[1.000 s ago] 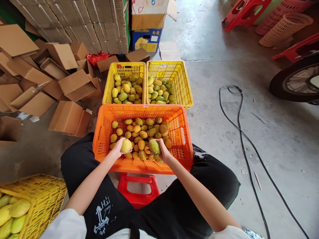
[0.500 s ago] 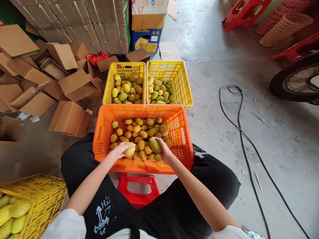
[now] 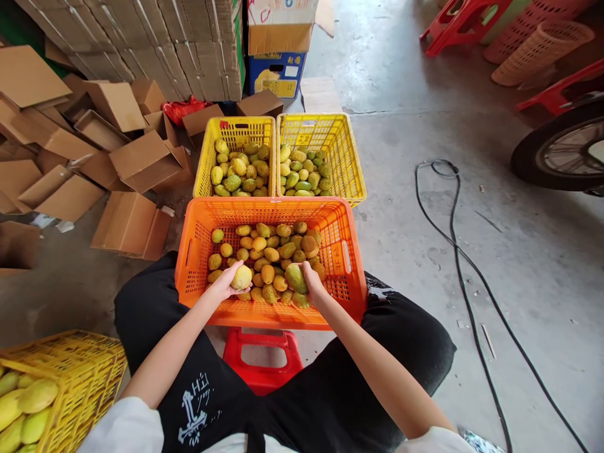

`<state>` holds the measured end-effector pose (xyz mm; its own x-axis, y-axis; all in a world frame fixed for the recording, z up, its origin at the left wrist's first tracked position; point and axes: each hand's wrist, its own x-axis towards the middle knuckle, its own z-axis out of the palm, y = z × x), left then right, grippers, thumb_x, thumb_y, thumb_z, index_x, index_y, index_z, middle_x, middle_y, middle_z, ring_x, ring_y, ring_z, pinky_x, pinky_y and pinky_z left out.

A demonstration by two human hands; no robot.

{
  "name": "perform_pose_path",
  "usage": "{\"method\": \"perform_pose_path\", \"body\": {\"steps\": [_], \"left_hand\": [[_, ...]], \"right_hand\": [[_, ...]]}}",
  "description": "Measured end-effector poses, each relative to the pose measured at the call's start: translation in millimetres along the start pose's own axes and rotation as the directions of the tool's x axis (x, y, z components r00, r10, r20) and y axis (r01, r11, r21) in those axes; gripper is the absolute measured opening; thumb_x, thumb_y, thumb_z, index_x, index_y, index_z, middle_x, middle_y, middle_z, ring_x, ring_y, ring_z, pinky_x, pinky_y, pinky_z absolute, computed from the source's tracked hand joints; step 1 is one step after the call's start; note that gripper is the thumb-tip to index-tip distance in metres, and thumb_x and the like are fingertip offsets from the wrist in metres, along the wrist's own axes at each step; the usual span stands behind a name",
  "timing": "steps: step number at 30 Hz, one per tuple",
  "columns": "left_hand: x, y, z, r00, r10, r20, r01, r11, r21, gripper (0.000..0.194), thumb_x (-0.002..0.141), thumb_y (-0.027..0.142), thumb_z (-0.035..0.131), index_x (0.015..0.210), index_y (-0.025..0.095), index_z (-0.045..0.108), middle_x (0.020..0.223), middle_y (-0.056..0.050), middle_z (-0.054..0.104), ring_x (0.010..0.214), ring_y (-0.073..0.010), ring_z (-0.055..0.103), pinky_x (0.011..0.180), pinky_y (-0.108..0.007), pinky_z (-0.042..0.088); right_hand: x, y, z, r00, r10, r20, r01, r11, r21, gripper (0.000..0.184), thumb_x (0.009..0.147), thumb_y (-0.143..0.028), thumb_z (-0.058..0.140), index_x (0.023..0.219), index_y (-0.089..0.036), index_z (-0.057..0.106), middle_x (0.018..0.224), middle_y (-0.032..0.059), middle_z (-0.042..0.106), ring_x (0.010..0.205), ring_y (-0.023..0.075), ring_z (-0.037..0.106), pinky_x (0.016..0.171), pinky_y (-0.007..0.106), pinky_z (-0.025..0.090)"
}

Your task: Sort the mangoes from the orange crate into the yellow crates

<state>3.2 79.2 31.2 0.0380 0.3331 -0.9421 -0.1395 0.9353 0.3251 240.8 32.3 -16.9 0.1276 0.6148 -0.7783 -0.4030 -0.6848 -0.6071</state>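
My left hand (image 3: 229, 283) is closed round a pale yellow mango (image 3: 241, 277), held at the near left of the orange crate (image 3: 264, 319). In my right hand (image 3: 311, 281) is a larger green mango (image 3: 296, 278), gripped from its right side with the thumb on top. Both hands are just above the fruit inside the crate. Below and beyond them lie many yellow, orange and greenish mangoes (image 3: 267, 274), spread over the crate floor. Parts of the fruit nearest me are hidden by the hands.
Two yellow crates (image 3: 202, 157) with mangoes stand against the far side. The orange crate rests over a red stool (image 3: 264, 377) between my knees. Another yellow crate (image 3: 89, 371) is at lower left. Cardboard boxes (image 3: 141, 160) lie at left; a black cable (image 3: 457, 251) runs at right.
My left hand has turned the yellow mango so its rounded end faces up, and the fingers now lie under it. My right hand has shifted slightly right with the green mango.
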Motion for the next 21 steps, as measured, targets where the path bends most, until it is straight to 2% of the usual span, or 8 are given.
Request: {"method": "perform_pose_path", "body": {"steps": [3, 7, 11, 14, 18, 21], "left_hand": [[-2, -1, 0.3, 0.998, 0.039, 0.046, -0.040, 0.999, 0.015, 0.033, 0.089, 0.046, 0.074, 0.092, 0.016, 0.059, 0.069, -0.008, 0.070, 0.059, -0.0201, 0.070, 0.057, -0.031, 0.061], [-5, -3, -0.3, 0.987, 0.131, 0.091, -0.136, 0.989, 0.060, 0.034, 0.081, 0.034, 0.084, 0.095, 0.018, 0.057, 0.072, -0.004, 0.070, 0.060, -0.0181, 0.070, 0.059, -0.029, 0.060], [-5, -5, -0.8, 0.988, 0.149, 0.047, -0.151, 0.987, 0.060, 0.039, 0.075, 0.017, 0.087, 0.094, 0.018, 0.053, 0.076, -0.003, 0.070, 0.066, -0.0181, 0.072, 0.066, -0.033, 0.063], [-4, -6, -0.5, 0.985, 0.171, 0.009, -0.171, 0.984, 0.038, 0.033, 0.078, 0.010, 0.081, 0.090, 0.019, 0.051, 0.078, -0.001, 0.069, 0.070, -0.0170, 0.071, 0.073, -0.037, 0.065], [-3, -5, 1.9, 0.983, 0.179, -0.030, -0.177, 0.984, 0.035, 0.018, 0.088, 0.017, 0.072, 0.086, 0.018, 0.054, 0.072, 0.001, 0.065, 0.065, -0.0128, 0.066, 0.072, -0.033, 0.064], [-5, -1, 5.2, 0.991, 0.131, 0.003, -0.131, 0.991, 0.026, 0.016, 0.097, 0.029, 0.061, 0.087, 0.016, 0.057, 0.067, -0.003, 0.065, 0.060, -0.0154, 0.066, 0.063, -0.030, 0.061]], "right_hand": [[-3, -2, 1, 0.998, 0.067, -0.023, -0.066, 0.997, 0.041, 0.030, 0.082, -0.048, 0.072, 0.097, -0.023, 0.066, 0.073, 0.0049, 0.072, 0.065, 0.0253, 0.074, 0.058, 0.036, 0.062], [-11, -5, 4, 1.000, 0.008, -0.013, -0.008, 0.999, -0.037, 0.043, 0.070, -0.047, 0.088, 0.098, -0.023, 0.066, 0.078, 0.0040, 0.073, 0.065, 0.0228, 0.072, 0.056, 0.033, 0.060], [-13, -5, 4, 0.998, -0.037, -0.056, 0.033, 0.997, -0.073, 0.049, 0.062, -0.037, 0.094, 0.099, -0.025, 0.065, 0.090, 0.0039, 0.075, 0.075, 0.0216, 0.073, 0.061, 0.030, 0.060], [-13, -4, 4, 0.997, -0.057, -0.057, 0.051, 0.992, -0.114, 0.050, 0.061, -0.033, 0.093, 0.100, -0.024, 0.064, 0.088, 0.0031, 0.073, 0.077, 0.0207, 0.071, 0.061, 0.029, 0.058], [-13, -4, 6, 0.998, -0.033, -0.044, 0.029, 0.995, -0.093, 0.037, 0.068, -0.033, 0.085, 0.096, -0.024, 0.062, 0.085, 0.0020, 0.070, 0.075, 0.0193, 0.068, 0.058, 0.026, 0.055], [-12, -5, 7, 0.999, 0.027, -0.042, -0.027, 1.000, -0.003, 0.026, 0.075, -0.035, 0.075, 0.093, -0.025, 0.060, 0.082, 0.0008, 0.067, 0.073, 0.0197, 0.068, 0.059, 0.030, 0.059]]}}
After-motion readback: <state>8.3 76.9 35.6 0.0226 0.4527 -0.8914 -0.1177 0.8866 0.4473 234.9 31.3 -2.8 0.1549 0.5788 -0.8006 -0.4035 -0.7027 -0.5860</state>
